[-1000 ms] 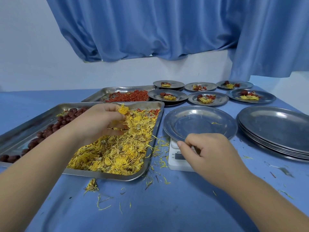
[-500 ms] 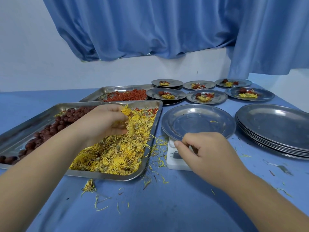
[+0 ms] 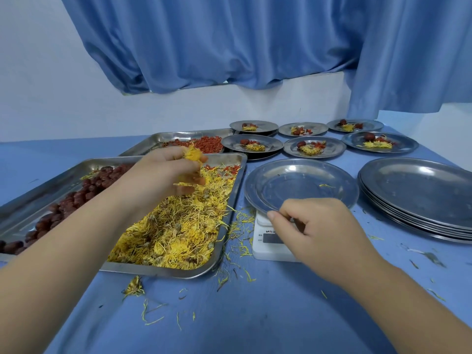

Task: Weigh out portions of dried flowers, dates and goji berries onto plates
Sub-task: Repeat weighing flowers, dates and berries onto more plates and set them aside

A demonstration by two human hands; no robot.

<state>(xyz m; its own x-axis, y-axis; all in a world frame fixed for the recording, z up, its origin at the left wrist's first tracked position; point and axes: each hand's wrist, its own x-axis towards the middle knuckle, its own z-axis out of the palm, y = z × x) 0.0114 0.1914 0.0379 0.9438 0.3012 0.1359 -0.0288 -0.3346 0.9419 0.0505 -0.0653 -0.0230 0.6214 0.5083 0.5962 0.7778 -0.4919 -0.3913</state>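
My left hand [image 3: 163,175] grips a clump of yellow dried flowers, lifted just above the flower heap [image 3: 178,226] in the near steel tray [image 3: 229,200]. Dark red dates [image 3: 76,198] fill that tray's left side. Goji berries [image 3: 204,145] lie in a second tray [image 3: 143,144] behind it. An empty steel plate [image 3: 301,185] sits on the white scale [image 3: 270,238]. My right hand [image 3: 319,233] hovers over the scale's front with its fingers curled at the plate's near rim; whether they pinch the rim is unclear.
Several plates with portions, such as one [image 3: 314,146], stand in two rows at the back. A stack of empty plates [image 3: 419,195] sits at the right. Loose petals [image 3: 237,233] litter the blue tablecloth [image 3: 229,315] around the tray and scale.
My left hand has risen out of the flower heap with a clump and shifted slightly right. My right hand has stayed at the scale.
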